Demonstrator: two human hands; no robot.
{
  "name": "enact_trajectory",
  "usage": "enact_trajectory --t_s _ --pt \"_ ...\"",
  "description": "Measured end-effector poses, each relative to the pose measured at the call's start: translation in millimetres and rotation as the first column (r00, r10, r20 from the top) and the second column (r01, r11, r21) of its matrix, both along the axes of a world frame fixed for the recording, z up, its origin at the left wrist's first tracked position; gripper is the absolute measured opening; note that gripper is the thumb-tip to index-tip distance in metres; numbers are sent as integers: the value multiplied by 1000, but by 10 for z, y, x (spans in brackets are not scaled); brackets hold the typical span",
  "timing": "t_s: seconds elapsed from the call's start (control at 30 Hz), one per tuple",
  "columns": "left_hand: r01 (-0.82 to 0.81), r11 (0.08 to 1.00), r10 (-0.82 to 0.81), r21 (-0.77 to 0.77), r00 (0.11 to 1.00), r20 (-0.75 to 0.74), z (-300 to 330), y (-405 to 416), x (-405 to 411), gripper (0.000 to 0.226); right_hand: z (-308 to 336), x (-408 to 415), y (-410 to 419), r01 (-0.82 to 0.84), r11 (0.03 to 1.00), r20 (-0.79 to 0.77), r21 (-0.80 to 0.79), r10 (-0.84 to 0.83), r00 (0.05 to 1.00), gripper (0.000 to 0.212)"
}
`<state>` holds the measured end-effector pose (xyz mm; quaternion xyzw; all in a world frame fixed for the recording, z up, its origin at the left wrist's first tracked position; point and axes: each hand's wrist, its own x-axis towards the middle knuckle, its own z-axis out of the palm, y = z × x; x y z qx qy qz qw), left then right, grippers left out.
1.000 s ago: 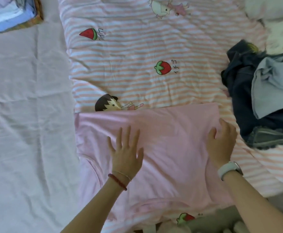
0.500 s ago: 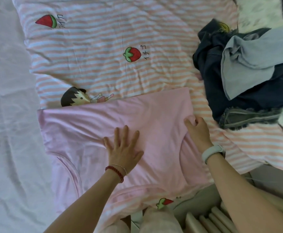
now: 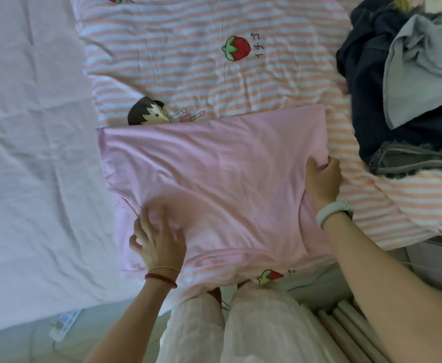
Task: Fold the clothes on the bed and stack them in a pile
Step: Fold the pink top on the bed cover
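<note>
A pink garment (image 3: 214, 174) lies spread flat on the striped quilt (image 3: 188, 61) near the bed's front edge. My left hand (image 3: 157, 239), with a red bracelet at the wrist, presses on its lower left part, fingers curling into the cloth beside a curved seam. My right hand (image 3: 322, 182), a white band on the wrist, pinches the garment's right edge, where the fabric is bunched between thumb and fingers. A heap of unfolded clothes (image 3: 403, 87), dark navy, grey-blue and denim, sits at the right.
A pale lilac sheet (image 3: 31, 153) covers the bed's left side. My legs in light trousers (image 3: 227, 331) stand against the bed's front edge. A slatted radiator-like object (image 3: 345, 334) is at the lower right, and a power strip (image 3: 62, 323) at the lower left.
My left hand slid from the garment's middle to its lower left and curled its fingers. My right hand kept its grip on the right edge. The view shifted toward the bed's front.
</note>
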<state>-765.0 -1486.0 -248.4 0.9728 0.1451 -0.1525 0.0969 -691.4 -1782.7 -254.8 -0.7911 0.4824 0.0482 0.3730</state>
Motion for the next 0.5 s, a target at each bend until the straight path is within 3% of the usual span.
enact_trajectory --t_s 0.1,0.2,0.3,0.37,0.4,0.43,0.5 --pt "334 941 -334 53 943 -6 -18 -122 -14 70 37 17 -27 45 997 40 59 -47 998 47" --pt "438 892 -451 -112 879 -154 -81 -240 42 65 205 -3 48 -125 992 90 -4 125 988 40" --pt "332 906 -382 -261 908 -171 -133 -244 102 53 427 -39 306 -374 927 200 -24 371 907 16" --pt "106 865 -163 -491 984 -76 -31 -166 176 40 582 -42 608 -504 863 245 26 484 840 15" --pt "-71 770 0 -634 994 -111 34 -98 228 33 651 -35 803 -566 823 267 43 536 801 22" --pt "-271 601 163 -752 962 -217 103 -7 276 27 717 -27 1026 -632 772 297 72 588 752 29" --pt "-554 166 384 -816 798 -464 232 225 335 23 818 -25 1535 -759 607 373 235 665 647 41"
